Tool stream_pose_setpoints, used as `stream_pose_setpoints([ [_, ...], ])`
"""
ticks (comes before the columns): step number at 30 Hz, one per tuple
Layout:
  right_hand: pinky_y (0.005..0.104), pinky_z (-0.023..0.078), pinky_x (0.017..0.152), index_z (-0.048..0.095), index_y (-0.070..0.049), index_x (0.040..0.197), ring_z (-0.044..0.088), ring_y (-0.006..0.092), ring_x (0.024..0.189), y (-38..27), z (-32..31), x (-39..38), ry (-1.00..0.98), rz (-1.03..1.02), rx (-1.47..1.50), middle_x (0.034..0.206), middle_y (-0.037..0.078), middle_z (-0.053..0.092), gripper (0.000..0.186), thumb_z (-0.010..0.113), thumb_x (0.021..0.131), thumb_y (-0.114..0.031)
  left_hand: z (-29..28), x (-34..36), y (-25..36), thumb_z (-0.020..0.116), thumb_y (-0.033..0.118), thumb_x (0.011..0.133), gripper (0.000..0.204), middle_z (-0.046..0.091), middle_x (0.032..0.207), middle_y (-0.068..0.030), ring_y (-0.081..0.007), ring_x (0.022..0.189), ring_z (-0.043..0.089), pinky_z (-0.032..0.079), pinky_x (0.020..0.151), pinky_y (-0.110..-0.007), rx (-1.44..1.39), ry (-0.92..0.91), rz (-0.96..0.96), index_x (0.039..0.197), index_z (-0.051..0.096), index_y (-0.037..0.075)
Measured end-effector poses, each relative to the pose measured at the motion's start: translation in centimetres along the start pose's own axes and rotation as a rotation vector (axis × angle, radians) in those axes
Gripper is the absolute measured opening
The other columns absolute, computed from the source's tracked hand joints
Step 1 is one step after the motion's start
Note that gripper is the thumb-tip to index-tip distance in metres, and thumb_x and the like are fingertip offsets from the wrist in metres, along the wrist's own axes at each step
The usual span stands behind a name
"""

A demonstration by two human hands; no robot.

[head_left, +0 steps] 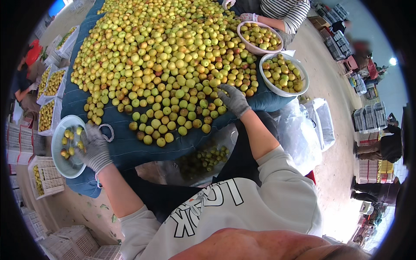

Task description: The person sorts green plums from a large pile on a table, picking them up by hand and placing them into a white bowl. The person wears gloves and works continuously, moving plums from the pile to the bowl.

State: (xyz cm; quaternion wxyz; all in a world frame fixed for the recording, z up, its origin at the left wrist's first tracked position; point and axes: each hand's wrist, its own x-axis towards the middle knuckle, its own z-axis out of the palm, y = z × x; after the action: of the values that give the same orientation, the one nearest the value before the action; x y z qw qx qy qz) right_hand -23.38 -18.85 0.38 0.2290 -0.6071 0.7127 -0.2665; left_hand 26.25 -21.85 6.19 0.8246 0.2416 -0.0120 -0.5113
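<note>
Below the near edge of the blue cloth, a clear plastic bag is seen with darker green fruits inside. At the cloth's left corner, the gloved left hand, blurred, is held at the right rim of a pale blue basket with some fruits in it, while the gloved right hand is laid, fingers slightly bent, at the near right margin of the heaped yellow-green fruits; whether either is clamped on a fruit cannot be told. Beyond, a white basket and a pink basket, both fruit-filled, are positioned beside the heap, near a co-worker's striped sleeve.
</note>
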Motion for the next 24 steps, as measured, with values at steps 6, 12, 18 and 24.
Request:
stream_pose_setpoints([
  [6, 0.0485, 0.025, 0.118, 0.047, -0.018, 0.145, 0.027, 0.0347, 0.146, -0.9, 3.3, 5.7, -0.066, -0.143, -0.623, 0.155, 0.012, 0.037, 0.058, 0.048, 0.097, -0.051, -4.4, -2.8, -7.6, 0.039, 0.033, 0.105, 0.052, 0.043, 0.147, -0.0214, -0.0351, 0.134, 0.046, 0.038, 0.113, -0.048, 0.647, -0.317, -0.378, 0.145, 0.037, 0.0],
  [12, 0.0521, 0.012, 0.122, 0.03, -0.016, 0.155, 0.014, 0.0368, 0.15, -0.1, 2.9, 9.1, -0.115, -0.038, -0.839, 0.163, 0.006, 0.024, 0.064, 0.033, 0.101, -0.052, -5.3, -5.2, -9.5, 0.042, 0.03, 0.104, 0.05, 0.046, 0.144, -0.0199, -0.0338, 0.129, 0.051, 0.042, 0.111, -0.048, 0.605, -0.281, -0.51, 0.144, 0.039, 0.0],
  [18, 0.0451, 0.016, 0.122, 0.026, -0.013, 0.156, 0.015, 0.0335, 0.151, 1.3, 3.5, 8.4, -0.231, -0.146, -0.794, 0.162, 0.01, 0.025, 0.063, 0.032, 0.102, -0.046, -6.5, -7.6, -10.3, 0.058, 0.041, 0.096, 0.057, 0.056, 0.133, -0.0176, -0.0307, 0.116, 0.059, 0.048, 0.103, -0.047, 0.404, -0.371, -0.618, 0.136, 0.049, 0.001],
  [24, 0.0419, 0.033, 0.115, 0.035, -0.013, 0.151, 0.039, 0.0292, 0.141, 2.5, 3.2, 9.0, -0.215, -0.191, -0.648, 0.155, 0.014, 0.036, 0.063, 0.046, 0.098, -0.044, -5.9, -7.8, -9.5, 0.06, 0.039, 0.096, 0.055, 0.057, 0.131, -0.0182, -0.0318, 0.115, 0.06, 0.047, 0.104, -0.048, 0.362, -0.394, -0.614, 0.134, 0.051, 0.001],
])
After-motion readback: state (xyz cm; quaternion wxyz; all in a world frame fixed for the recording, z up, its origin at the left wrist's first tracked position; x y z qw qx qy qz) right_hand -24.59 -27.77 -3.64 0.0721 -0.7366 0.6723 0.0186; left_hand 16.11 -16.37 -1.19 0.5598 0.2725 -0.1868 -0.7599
